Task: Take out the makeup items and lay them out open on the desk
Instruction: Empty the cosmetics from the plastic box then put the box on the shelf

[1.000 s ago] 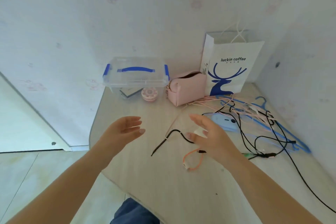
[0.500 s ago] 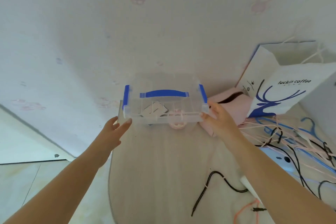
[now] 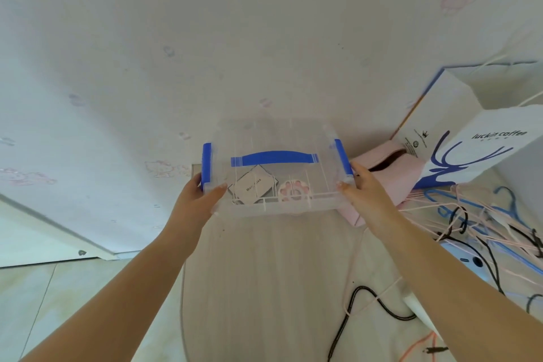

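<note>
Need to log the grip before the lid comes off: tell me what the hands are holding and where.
Both hold the clear storage box: left hand at its left end by the blue latch, right hand at its right end.

Both bare arms reach forward and slightly inward, elbows low, forearms rising toward the far end of the desk. The left hand (image 3: 196,196) has its thumb laid forward and its fingers wrapped round a corner of a clear plastic box (image 3: 276,167). The right hand (image 3: 360,189) mirrors it at the opposite end, thumb pointing inward along the near rim, fingers curled behind. Each wrist is held fairly straight.
</note>
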Tool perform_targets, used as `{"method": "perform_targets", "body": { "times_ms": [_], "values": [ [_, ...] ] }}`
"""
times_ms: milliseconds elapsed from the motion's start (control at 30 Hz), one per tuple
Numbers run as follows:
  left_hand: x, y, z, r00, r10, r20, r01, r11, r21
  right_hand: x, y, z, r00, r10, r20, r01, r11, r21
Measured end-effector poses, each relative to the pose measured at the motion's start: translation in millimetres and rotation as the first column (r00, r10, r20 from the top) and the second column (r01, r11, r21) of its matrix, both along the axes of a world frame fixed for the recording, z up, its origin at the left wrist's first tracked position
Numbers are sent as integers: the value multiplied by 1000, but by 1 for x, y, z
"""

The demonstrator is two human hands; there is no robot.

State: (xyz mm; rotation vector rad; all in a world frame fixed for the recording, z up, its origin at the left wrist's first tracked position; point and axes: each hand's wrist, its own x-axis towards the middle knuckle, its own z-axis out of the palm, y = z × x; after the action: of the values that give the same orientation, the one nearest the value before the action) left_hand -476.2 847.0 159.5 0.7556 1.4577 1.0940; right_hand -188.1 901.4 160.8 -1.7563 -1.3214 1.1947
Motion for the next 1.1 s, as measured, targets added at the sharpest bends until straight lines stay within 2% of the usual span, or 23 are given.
{"method": "perform_targets", "body": {
  "times_ms": [267,400,567,700,833,1100],
  "values": [
    [-8,-19,9,1000,0,22,-1,999,45,1,-29,6,992,-65,-107,66,998,6],
    [-15,-40,18,999,-49,-10,49,993,104,7,-70,13,981,-101,-167,106,994,20],
    [3,-60,31,988,-137,-66,147,973,179,21,-121,17,948,-266,-177,278,960,45],
    [42,-69,36,970,-233,-72,242,952,185,51,-164,23,888,-432,-156,447,891,75],
    [91,-80,35,918,-392,-49,394,895,210,89,-219,26,802,-579,-148,593,802,78],
    [217,-122,30,705,-709,-15,693,684,228,164,-370,20,537,-837,-100,843,529,101]
  ]
}}
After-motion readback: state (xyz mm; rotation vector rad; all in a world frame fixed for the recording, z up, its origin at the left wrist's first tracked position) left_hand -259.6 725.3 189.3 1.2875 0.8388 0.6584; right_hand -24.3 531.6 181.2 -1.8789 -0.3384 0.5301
